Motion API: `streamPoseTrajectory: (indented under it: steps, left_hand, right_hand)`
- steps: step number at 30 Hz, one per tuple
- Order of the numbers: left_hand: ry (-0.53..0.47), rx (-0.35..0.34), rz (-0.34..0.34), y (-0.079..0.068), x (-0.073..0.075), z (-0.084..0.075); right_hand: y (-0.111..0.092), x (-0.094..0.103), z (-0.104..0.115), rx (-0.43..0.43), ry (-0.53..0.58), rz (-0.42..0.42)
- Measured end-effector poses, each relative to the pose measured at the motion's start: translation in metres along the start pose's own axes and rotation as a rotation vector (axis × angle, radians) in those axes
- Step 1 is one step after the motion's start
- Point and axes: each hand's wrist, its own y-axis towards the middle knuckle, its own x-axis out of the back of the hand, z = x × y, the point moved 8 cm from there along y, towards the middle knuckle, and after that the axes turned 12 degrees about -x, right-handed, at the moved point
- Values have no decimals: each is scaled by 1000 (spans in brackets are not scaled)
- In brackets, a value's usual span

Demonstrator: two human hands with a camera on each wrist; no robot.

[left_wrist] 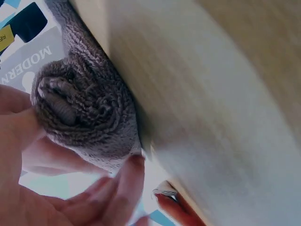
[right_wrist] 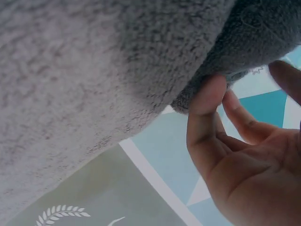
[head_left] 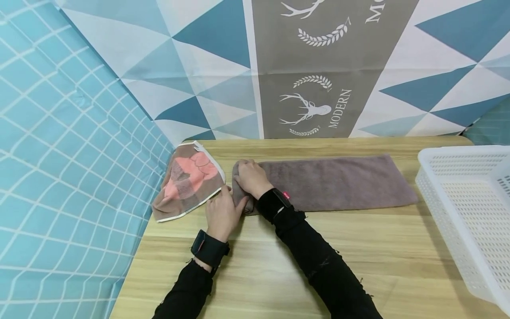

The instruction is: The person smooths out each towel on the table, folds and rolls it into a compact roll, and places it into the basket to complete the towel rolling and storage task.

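Towel [head_left: 334,184] touches left fingers [left_wrist: 127,183] and right fingers [right_wrist: 208,96] at its rolled end [left_wrist: 94,110].

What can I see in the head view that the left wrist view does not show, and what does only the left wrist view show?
Only the head view shows the white basket at the right, the small red tag and the far flat end of the gray towel.

Only the left wrist view shows the roll's coiled layers clearly end-on, and part of a yellow label.

Both share the left hand, the towel, the wooden table and the printed word MODERN.
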Motion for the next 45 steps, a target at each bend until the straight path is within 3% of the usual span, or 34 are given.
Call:
streamPoseTrajectory:
  steps: [6, 12, 20, 27, 30, 33, 37, 41, 45]
  left_hand:
    - [-158, 89, 75, 4, -10, 0]
    - [-307, 89, 96, 5, -15, -5]
    - [-224, -71, -38, 8, 3, -12]
    - [-124, -135, -46, 7, 5, -18]
    - [-124, -150, -79, 5, 5, -20]
    - [-211, -151, -90, 5, 6, -22]
    - [-303, -50, -23, 6, 4, -17]
    - [-224, 97, 107, 3, -3, -9]
    - [-187, 151, 217, 1, -13, -8]
  right_hand:
    - [1, 7, -1, -69, 16, -52]
    - [4, 3, -8, -166, 36, -30]
    - [6, 5, -1, -120, 159, 93]
    - [3, -1, -7, -130, 259, 227]
    - [2, -2, -11, -139, 240, 234]
    - [5, 0, -18, -162, 152, 186]
    - [7, 10, -27, -200, 116, 87]
    - [4, 13, -23, -159, 126, 75]
    - [2, 6, -18, -111, 98, 93]
